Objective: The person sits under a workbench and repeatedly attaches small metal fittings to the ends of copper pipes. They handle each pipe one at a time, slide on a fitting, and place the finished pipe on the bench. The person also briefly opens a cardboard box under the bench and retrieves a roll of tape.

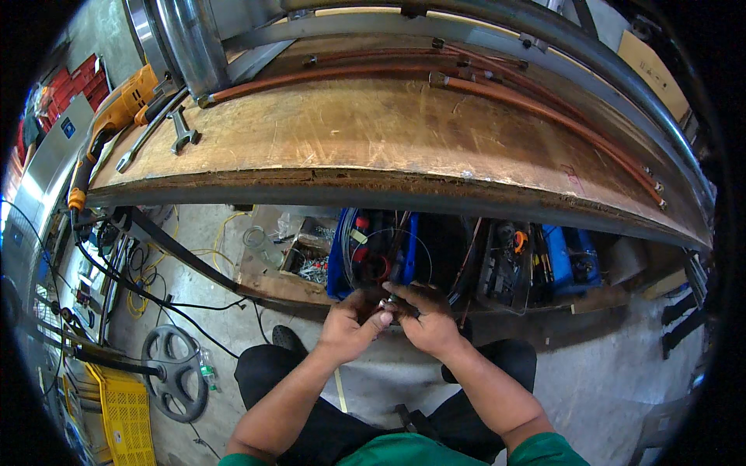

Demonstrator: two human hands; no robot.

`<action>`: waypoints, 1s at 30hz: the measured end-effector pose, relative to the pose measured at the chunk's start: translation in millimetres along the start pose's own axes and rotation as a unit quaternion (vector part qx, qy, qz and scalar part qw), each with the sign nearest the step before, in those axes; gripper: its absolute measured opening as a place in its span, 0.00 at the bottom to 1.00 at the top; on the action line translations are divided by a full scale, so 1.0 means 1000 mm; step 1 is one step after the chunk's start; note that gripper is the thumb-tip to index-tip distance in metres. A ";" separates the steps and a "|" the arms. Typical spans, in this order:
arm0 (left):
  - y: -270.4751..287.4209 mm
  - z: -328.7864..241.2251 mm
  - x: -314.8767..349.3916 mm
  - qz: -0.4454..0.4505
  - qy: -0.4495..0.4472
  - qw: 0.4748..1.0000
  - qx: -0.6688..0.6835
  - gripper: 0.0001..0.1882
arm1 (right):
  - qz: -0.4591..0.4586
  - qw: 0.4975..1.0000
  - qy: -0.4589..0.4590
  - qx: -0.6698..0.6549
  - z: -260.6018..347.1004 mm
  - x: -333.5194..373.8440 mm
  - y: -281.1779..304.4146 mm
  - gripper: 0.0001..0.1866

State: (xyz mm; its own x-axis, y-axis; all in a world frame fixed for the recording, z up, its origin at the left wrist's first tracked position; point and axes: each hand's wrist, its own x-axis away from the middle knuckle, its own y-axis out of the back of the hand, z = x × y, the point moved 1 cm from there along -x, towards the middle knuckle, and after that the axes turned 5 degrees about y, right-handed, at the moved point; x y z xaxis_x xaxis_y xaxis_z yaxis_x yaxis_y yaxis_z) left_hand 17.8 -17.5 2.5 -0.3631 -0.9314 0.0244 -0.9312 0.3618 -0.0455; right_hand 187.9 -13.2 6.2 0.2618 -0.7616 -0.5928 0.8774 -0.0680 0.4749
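My left hand and my right hand meet in front of my lap, just below the near edge of the workbench. Their fingers are closed around a small shiny metal fitting, pinched from both sides. Most of it is covered by my fingers, so its exact kind is unclear. Beyond the hands stands a blue bin with coiled wire and tools in it. On the bench lie an open-end wrench and a longer wrench, both away from my hands.
Several reddish-brown hoses with metal ends lie along the wooden bench top. An orange power tool rests at its left end. Below stand a second blue bin and a clear tray. Black cables cross the floor near a grey handwheel.
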 end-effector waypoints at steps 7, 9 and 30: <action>0.007 0.010 -0.003 0.008 0.048 0.996 0.080 0.12 | 0.020 0.999 -0.044 -0.019 0.001 0.001 -0.001 0.14; 0.005 0.010 -0.003 -0.018 0.048 0.996 0.079 0.11 | 0.021 0.998 -0.047 -0.027 -0.004 0.003 -0.003 0.13; 0.017 0.021 -0.002 -0.008 0.169 0.963 0.210 0.12 | 0.089 0.994 -0.063 -0.022 -0.004 0.001 0.001 0.16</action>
State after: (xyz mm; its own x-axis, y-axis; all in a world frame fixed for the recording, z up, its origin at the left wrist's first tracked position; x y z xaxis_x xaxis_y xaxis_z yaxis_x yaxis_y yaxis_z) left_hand 3.3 -10.2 -19.2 -0.4048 -0.8450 0.3493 -0.8672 0.2336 -0.4397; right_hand 190.9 -11.5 3.3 0.3640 -0.8337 -0.4152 0.8393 0.1004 0.5343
